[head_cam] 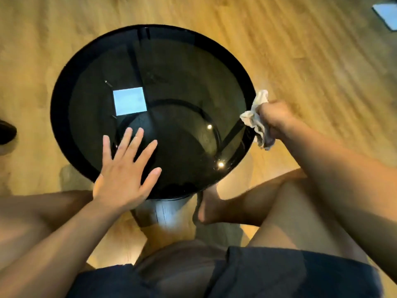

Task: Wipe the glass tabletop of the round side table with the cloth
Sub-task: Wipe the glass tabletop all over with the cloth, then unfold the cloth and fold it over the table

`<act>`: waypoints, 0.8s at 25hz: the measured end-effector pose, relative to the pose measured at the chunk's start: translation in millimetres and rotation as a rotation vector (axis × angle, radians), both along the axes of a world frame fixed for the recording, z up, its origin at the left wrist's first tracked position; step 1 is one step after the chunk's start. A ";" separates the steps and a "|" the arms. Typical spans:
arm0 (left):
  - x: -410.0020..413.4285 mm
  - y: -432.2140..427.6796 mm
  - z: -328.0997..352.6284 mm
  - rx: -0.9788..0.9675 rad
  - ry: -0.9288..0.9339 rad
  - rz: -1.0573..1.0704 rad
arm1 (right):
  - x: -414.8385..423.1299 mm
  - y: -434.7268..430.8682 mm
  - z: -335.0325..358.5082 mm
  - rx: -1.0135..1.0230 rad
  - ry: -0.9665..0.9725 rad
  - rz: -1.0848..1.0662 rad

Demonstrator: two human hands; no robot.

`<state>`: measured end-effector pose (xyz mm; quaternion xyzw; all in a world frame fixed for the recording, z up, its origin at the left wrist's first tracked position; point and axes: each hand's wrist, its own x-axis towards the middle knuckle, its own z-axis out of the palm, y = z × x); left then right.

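Note:
The round side table [62, 117] has a dark glass top with a black rim and fills the middle of the head view. My left hand [124, 171] lies flat on the near left part of the glass, fingers spread, holding nothing. My right hand [276, 119] is closed around a crumpled white cloth [256, 119] at the table's right rim. The cloth bunches out of my fist and hangs over the rim's edge. A bright square reflection shows in the glass left of centre.
Wooden floor [311, 61] surrounds the table. My bare knees and a foot [209, 207] sit close under the near edge, beside the table's base. A dark shoe [6, 132] lies at the far left. A pale flat object [386, 16] sits at the top right corner.

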<state>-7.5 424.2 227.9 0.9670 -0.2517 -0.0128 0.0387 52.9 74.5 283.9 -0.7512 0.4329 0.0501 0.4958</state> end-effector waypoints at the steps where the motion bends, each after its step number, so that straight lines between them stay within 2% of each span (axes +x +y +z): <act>1: -0.4 0.7 -0.2 0.002 0.009 0.003 | 10.0 -1.0 -2.2 0.017 -0.007 -0.003; 4: 1.5 -1.0 1.5 0.010 0.034 -0.025 | 15.8 -7.5 -23.2 0.100 -0.011 -0.083; 10: 1.8 -1.6 1.1 -0.036 0.039 -0.016 | -56.6 33.1 -36.3 0.057 0.090 -0.043; 14: -0.2 -0.1 -0.6 -0.027 0.005 0.001 | -103.9 84.1 -16.4 0.353 0.145 -0.023; 16: -3.3 -1.2 1.4 -0.034 -0.016 0.040 | -130.2 103.6 4.7 0.478 0.009 0.041; 18: -3.5 -13.0 10.5 -0.109 0.048 0.153 | -146.1 108.0 28.4 0.600 -0.155 0.052; 20: -10.0 -27.5 38.8 -0.416 0.277 0.325 | -154.5 106.4 49.6 0.846 -0.298 0.033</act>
